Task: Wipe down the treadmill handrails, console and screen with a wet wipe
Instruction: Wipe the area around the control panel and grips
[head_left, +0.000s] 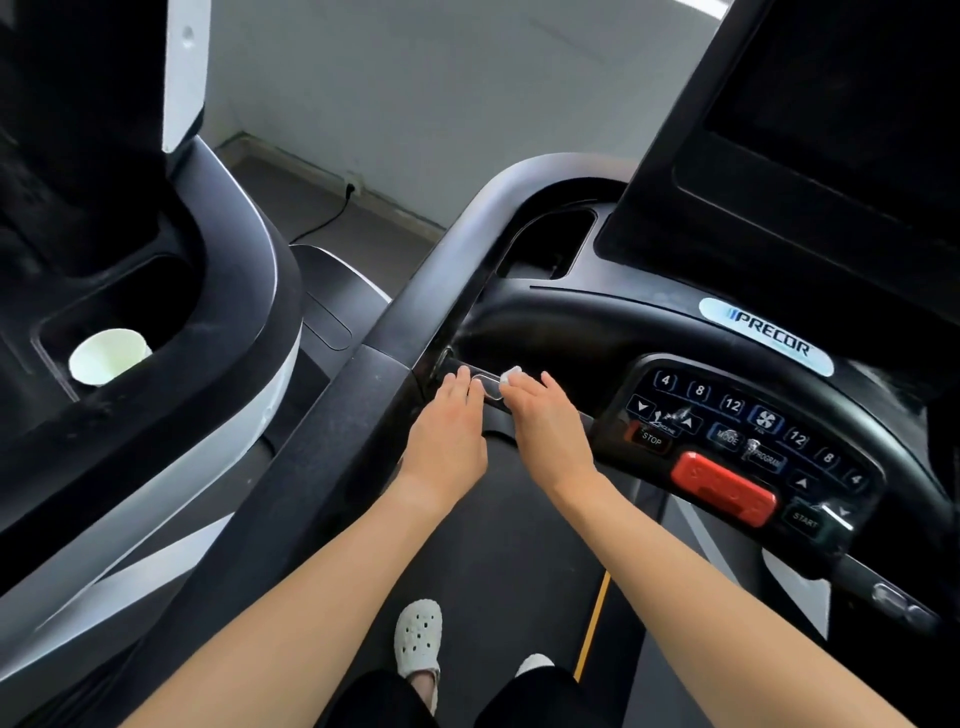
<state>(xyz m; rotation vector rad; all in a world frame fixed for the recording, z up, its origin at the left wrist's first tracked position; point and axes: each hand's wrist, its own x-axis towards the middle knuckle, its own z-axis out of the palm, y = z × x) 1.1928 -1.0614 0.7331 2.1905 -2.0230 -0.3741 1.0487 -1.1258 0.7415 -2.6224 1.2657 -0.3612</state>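
I stand on a black treadmill. Its left handrail (415, 306) runs from lower left up to a curved bar. The console (613, 322) carries a button panel (748, 426) with a red stop key (722, 486), and the dark screen (810, 130) rises at the upper right. My right hand (550, 421) pinches a small white wet wipe (510, 374) against the short crossbar with a silver grip sensor (491, 387). My left hand (447, 426) rests beside it with straight fingers on the same bar.
A second treadmill stands at the left, with a white paper cup (106, 356) in its cup holder. A power cable (332, 215) runs along the floor to a wall socket. My white clogs (418, 636) stand on the belt below.
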